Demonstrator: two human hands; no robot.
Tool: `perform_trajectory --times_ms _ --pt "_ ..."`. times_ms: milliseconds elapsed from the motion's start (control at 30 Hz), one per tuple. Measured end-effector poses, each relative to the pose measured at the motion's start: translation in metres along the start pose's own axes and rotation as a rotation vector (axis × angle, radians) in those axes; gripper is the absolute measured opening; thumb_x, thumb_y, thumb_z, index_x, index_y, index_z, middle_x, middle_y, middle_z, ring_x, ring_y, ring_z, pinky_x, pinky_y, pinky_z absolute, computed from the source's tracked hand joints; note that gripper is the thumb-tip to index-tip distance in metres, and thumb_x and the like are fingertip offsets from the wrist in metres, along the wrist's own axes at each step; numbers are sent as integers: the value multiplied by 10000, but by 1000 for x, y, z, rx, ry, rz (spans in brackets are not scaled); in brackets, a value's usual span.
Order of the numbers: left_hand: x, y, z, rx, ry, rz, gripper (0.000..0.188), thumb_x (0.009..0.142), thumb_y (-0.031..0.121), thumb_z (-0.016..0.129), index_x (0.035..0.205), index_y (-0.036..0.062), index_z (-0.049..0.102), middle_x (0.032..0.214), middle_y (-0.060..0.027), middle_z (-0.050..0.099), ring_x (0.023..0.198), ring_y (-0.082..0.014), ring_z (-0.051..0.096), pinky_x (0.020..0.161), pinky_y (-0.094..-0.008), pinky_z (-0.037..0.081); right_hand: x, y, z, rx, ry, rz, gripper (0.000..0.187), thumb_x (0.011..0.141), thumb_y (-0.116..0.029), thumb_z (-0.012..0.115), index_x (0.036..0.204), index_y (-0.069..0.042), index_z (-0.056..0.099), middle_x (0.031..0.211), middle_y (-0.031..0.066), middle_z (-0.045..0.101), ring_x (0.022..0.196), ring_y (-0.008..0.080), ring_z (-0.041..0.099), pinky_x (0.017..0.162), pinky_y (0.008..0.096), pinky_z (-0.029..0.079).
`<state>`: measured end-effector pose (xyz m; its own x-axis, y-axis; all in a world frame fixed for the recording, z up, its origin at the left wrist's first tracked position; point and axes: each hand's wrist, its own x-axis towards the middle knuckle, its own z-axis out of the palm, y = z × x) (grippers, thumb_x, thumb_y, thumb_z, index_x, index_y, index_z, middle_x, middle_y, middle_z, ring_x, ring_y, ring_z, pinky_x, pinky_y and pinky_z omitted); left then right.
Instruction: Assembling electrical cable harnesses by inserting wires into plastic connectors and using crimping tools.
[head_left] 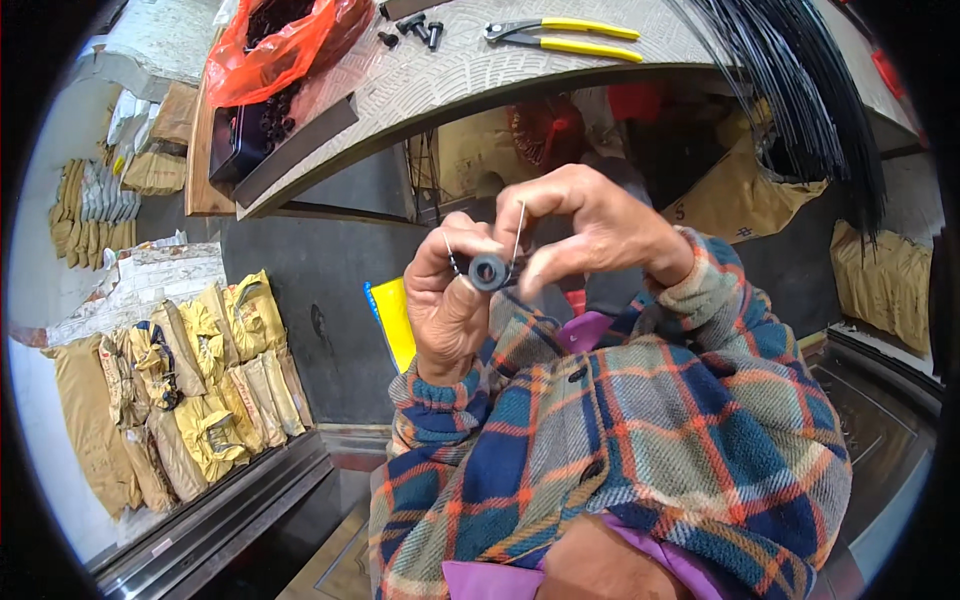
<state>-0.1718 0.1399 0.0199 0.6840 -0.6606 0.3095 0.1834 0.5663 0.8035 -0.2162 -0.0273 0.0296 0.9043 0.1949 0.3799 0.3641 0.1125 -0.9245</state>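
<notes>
Black ring (476, 274) sits pinched in my left hand (447, 300); just right of it, my right hand (583, 222) arches half open at a thin wire (517, 238), hold unclear; I seem to be working wire, next needing a steady pinch

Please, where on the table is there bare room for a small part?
Bare table shows between the bolts, the pliers and the near edge; a smaller patch lies between the pliers and the black wires. Crowded: the left end, with the red bag, and the right, under those wires.
</notes>
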Motion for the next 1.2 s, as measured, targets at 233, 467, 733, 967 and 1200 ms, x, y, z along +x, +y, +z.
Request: perform_trajectory --times_ms 233,467,733,967,1200 --pt "-7 -4 0 -22 39 31 273 827 203 618 951 -7 496 835 -47 428 759 -133 447 727 -248 392 12 5 -4 -7 -112 19 275 651 -170 779 694 -6 562 702 33 583 628 109 551 543 245 409" --pt "-10 -9 0 -17 83 34 255 818 180 629 954 -6 520 853 -42 449 778 -126 462 716 -230 387 3 7 1 -168 -29 18 312 641 -216 786 648 -17 546 590 19 553 525 97 510 470 247 376" --pt "-13 -11 3 -47 111 22 261 801 189 655 938 -2 541 834 -33 460 727 -109 438 677 -218 361 -3 7 6 -189 18 13 361 608 -264 797 621 -23 529 546 11 520 497 74 466 444 248 343" --pt "-16 -13 -3 -16 45 20 261 826 209 617 906 7 473 828 -39 401 738 -125 419 702 -257 375 -5 13 10 -125 89 32 380 619 -318 780 680 -23 548 556 29 527 507 107 501 467 262 394" --pt "-16 -16 2 75 243 103 223 799 164 651 914 7 542 858 -40 480 781 -116 456 730 -250 389 -19 17 53 -940 529 -362 415 680 -184 704 1006 35 570 832 122 631 706 205 636 588 290 505"
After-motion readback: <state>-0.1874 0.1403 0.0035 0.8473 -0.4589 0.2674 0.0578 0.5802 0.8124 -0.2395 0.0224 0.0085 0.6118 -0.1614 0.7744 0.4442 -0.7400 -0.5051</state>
